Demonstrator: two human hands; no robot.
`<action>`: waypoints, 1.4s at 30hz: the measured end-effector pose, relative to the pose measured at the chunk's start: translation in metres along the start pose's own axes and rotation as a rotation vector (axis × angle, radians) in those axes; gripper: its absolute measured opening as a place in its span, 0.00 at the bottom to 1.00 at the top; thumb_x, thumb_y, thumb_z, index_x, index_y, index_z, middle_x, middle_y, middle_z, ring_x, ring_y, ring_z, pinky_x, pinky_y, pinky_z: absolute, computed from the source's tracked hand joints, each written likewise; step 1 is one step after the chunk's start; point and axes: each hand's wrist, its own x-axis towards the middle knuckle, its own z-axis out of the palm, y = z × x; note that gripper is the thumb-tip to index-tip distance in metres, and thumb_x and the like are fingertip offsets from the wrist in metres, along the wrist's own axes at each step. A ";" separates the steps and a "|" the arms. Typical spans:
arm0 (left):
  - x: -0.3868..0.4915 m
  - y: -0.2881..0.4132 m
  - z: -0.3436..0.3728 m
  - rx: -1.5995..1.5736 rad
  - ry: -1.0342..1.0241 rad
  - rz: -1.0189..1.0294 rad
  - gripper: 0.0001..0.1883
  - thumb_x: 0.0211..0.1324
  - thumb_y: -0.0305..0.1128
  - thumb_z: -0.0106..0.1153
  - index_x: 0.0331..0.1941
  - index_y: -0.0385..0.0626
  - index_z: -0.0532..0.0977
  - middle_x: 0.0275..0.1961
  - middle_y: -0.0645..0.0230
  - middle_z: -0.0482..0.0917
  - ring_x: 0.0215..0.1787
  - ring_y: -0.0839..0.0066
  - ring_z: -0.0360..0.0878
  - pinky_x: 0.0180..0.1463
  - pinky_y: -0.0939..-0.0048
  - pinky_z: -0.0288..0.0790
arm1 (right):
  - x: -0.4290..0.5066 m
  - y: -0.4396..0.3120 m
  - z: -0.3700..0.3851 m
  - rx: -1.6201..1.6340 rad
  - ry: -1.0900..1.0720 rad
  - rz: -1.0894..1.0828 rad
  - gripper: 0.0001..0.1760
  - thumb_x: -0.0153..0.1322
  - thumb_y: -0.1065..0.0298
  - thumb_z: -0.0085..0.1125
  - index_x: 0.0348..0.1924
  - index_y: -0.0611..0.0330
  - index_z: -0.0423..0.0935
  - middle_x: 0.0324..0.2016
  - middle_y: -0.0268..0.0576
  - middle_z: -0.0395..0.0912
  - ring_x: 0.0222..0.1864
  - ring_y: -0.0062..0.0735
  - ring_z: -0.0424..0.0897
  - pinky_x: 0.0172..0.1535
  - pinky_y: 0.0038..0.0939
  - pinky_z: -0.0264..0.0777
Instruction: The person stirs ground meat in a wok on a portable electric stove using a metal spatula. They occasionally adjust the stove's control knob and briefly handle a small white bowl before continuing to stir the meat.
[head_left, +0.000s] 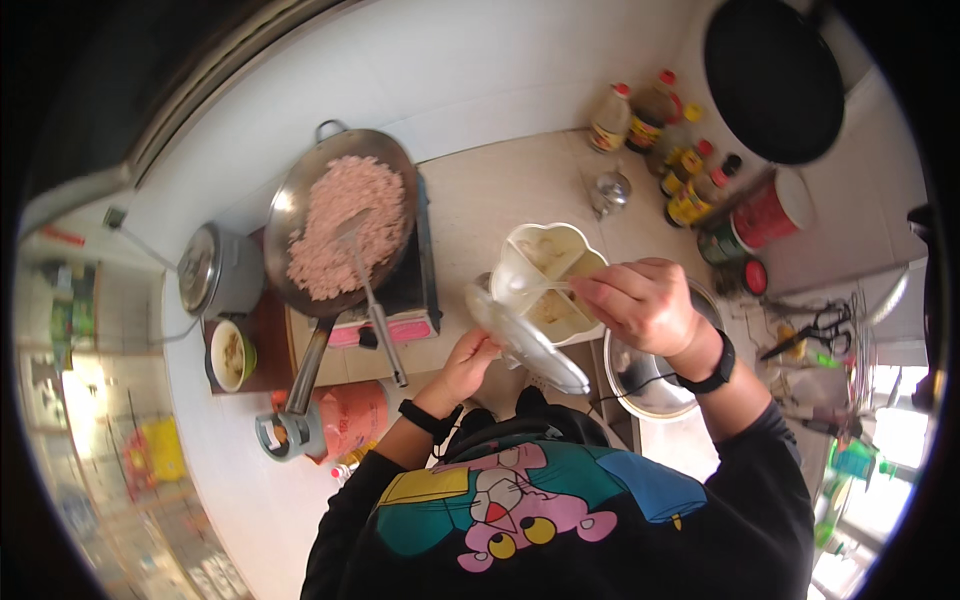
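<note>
My left hand (466, 366) grips a clear plastic lid (536, 349), tilted up at the near side of a flower-shaped seasoning box (501, 259). Divider walls split the box into compartments with pale contents. My right hand (637, 306) pinches the handle of a small spoon (541, 286) above the box; its bowl is over the left side, and what it carries is too blurred to tell. To the left, a wok (296, 176) holds a spread of pale pink minced meat (352, 225). A metal spatula (367, 281) rests in the meat, its handle over the wok's near rim.
The wok sits on a portable gas stove (421, 277). A grey rice cooker (232, 270) and a green bowl (240, 356) are farther left. Several sauce bottles (690, 199) and a glass jar (611, 193) stand at back right. A metal basin (637, 405) lies below my right wrist.
</note>
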 end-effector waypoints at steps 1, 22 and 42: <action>-0.001 0.000 0.000 -0.002 0.013 0.013 0.16 0.73 0.30 0.48 0.59 0.36 0.73 0.55 0.62 0.82 0.58 0.73 0.78 0.65 0.68 0.69 | 0.008 0.000 -0.002 0.017 0.015 -0.031 0.15 0.57 0.72 0.66 0.38 0.58 0.82 0.28 0.34 0.79 0.24 0.30 0.82 0.26 0.29 0.77; -0.060 0.007 -0.008 0.012 0.108 -0.034 0.19 0.78 0.40 0.44 0.61 0.39 0.73 0.48 0.69 0.81 0.49 0.80 0.78 0.57 0.73 0.73 | 0.192 0.011 0.075 0.067 -0.060 -0.158 0.01 0.66 0.70 0.67 0.31 0.54 0.85 0.28 0.36 0.83 0.25 0.38 0.82 0.28 0.33 0.76; -0.016 -0.009 0.006 0.180 0.049 0.059 0.17 0.73 0.28 0.45 0.61 0.37 0.72 0.54 0.65 0.83 0.55 0.73 0.80 0.62 0.69 0.70 | -0.005 0.001 0.026 0.083 -0.161 0.077 0.07 0.63 0.68 0.66 0.34 0.53 0.81 0.25 0.36 0.75 0.20 0.38 0.78 0.23 0.36 0.73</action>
